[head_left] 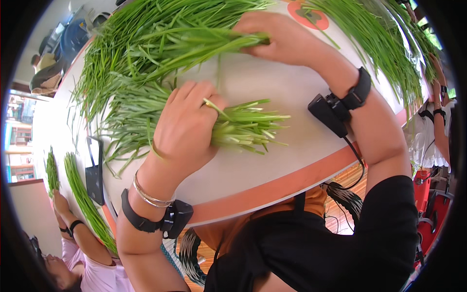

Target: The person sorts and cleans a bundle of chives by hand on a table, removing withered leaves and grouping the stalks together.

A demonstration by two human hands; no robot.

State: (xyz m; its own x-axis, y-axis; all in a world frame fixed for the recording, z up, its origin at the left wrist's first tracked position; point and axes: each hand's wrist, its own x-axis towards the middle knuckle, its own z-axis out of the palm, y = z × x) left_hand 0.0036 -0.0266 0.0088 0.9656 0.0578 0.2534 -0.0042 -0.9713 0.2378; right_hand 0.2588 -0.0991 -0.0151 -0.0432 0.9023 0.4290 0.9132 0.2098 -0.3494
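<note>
My left hand [187, 121] is wrapped round a thick bunch of chives [250, 125]; their pale cut ends point right and the green leaves fan out left over the white table [277, 92]. Farther back, my right hand [279, 39] pinches a thinner bundle of chives [199, 46] by its stem ends, with the leaves trailing left. That bundle is partly blurred and lies over a large loose heap of chives [141, 22]. Black straps with small devices sit on both my wrists, and bangles ring the left one.
More chives [374, 48] spread over the far right of the table. A dark phone [95, 170] lies at the left beside a long narrow bunch of chives [87, 194]. At lower left another person's hand [61, 202] holds a small bunch. Another person's arm [440, 131] shows at far right.
</note>
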